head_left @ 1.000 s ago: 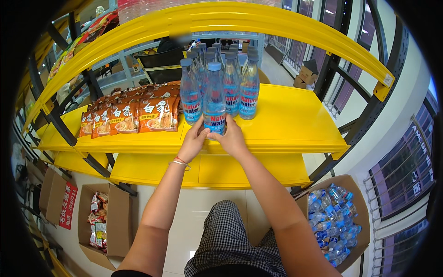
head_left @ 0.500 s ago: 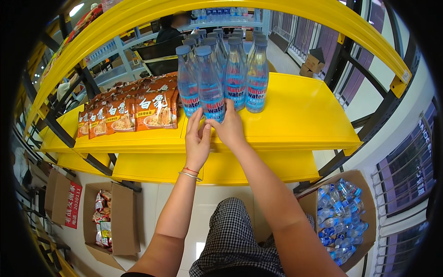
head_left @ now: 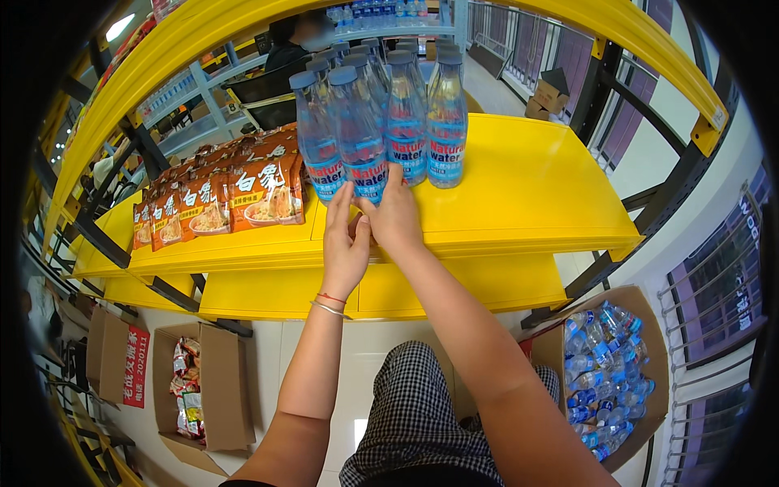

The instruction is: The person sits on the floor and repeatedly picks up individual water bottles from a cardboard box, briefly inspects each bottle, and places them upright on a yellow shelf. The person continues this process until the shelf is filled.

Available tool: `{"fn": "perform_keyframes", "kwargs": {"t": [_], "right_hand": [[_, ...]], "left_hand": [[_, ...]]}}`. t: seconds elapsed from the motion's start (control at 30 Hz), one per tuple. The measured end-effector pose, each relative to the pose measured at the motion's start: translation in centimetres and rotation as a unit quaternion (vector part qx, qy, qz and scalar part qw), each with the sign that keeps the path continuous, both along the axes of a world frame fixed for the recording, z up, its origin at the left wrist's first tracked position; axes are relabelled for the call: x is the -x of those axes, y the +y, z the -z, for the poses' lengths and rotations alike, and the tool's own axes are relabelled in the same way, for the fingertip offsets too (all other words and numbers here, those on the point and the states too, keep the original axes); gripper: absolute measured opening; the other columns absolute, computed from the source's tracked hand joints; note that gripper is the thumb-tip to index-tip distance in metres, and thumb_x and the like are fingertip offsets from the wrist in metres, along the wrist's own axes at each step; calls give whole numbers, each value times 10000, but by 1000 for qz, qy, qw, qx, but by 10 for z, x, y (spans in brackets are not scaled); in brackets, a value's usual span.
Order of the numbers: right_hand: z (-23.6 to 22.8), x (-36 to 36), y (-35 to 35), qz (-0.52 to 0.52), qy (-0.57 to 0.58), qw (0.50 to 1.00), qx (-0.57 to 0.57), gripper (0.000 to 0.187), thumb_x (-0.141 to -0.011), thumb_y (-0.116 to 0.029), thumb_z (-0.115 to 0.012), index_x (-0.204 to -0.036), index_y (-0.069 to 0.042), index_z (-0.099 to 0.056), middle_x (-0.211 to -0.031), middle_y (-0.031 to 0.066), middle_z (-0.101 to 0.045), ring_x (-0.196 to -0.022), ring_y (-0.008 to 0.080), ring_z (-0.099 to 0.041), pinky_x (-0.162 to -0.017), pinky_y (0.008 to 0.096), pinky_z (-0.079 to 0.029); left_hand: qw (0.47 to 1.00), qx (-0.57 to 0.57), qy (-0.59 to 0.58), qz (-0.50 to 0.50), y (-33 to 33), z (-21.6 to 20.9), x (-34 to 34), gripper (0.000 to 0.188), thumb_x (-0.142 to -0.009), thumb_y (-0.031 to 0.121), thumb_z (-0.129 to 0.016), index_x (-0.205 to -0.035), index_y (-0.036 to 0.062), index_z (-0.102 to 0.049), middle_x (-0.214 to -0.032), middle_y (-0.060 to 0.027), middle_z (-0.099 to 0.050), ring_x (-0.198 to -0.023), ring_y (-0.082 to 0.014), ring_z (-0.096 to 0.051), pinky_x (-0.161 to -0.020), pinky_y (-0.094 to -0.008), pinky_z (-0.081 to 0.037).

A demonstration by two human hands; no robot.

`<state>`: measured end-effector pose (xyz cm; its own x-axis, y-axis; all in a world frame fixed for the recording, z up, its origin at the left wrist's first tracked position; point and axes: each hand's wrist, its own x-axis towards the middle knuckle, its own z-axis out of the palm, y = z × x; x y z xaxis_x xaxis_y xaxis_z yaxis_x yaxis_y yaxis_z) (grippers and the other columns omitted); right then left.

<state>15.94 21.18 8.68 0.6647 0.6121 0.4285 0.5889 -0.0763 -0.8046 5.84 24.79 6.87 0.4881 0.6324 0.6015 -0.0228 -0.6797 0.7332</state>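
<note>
Several clear water bottles (head_left: 449, 130) with blue-grey caps stand upright in rows on a yellow shelf (head_left: 519, 199). My right hand (head_left: 395, 215) is wrapped round the lower right side of the front water bottle (head_left: 363, 146), its thumb across the base. My left hand (head_left: 347, 243) has its fingers straight and its thumb apart, with the fingertips against the same bottle's lower left side. Just left of it stands another bottle (head_left: 318, 134). Orange-brown noodle packets (head_left: 264, 191) lie in overlapping rows on the left part of the shelf.
A yellow beam (head_left: 519, 12) arches overhead, with black posts (head_left: 596, 93) at the sides. On the floor, an open carton (head_left: 227, 390) holds packets at left; another carton (head_left: 659, 357) holds loose bottles at right. A person (head_left: 288, 45) sits beyond the shelf.
My view has shifted slightly, so the bottles and packets appear a little higher and further left. Both hands stay at the front bottle, which remains upright.
</note>
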Motion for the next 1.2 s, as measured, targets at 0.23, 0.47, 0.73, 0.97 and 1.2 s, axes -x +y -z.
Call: {"fn": "perform_keyframes", "kwargs": {"t": [0.23, 0.47, 0.73, 0.97, 1.2], "right_hand": [[3, -2, 2, 11, 1, 1000, 13, 586, -724, -149, -744, -1140, -4, -357, -990, 296, -565, -931, 460, -554, -763, 474, -460], [2, -1, -1, 8, -11, 1000, 0, 635, -721, -204, -752, -1170, 4, -354, -1000, 297, -564, -939, 460, -553, -778, 476, -461], [4, -2, -9, 8, -8, 1000, 5, 704, -722, -212, -756, -1244, 15, -341, -1046, 297, -557, -972, 451, -550, -803, 464, -461], [39, 12, -53, -17, -63, 985, -160, 657, -781, -141, -686, -1302, 20, -320, -1207, 259, -484, -1062, 421, -512, -872, 434, -441], [167, -13, -211, -28, 75, 993, -84, 384, -833, -109, -631, -1176, -29, -476, -1146, 170, -545, -1008, 304, -576, -835, 362, -495]], "left_hand": [[999, -32, 17, -19, 0, 2, -3, 524, -851, 5, -480, -1367, 32, -391, -1370, -153, -399, -1258, -257, -413, -997, -326, -380], [999, -37, 23, -10, 2, 4, -3, 532, -860, 32, -475, -1374, -5, -343, -1379, -210, -369, -1272, -356, -378, -1048, -372, -316], [1000, 0, 0, 2, -2, 1, -5, 510, -855, 20, -505, -1348, -2, -378, -1339, -186, -419, -1221, -294, -459, -883, -320, -478], [997, -35, -48, -55, 14, 17, -6, 371, -865, 56, -540, -1230, 16, -488, -1180, -115, -553, -1110, -224, -536, -823, -302, -478], [985, -93, -142, -38, 29, 50, -17, 116, -898, 50, -498, -987, 22, -567, -1056, -100, -608, -974, -194, -566, -864, -293, -444]]}}
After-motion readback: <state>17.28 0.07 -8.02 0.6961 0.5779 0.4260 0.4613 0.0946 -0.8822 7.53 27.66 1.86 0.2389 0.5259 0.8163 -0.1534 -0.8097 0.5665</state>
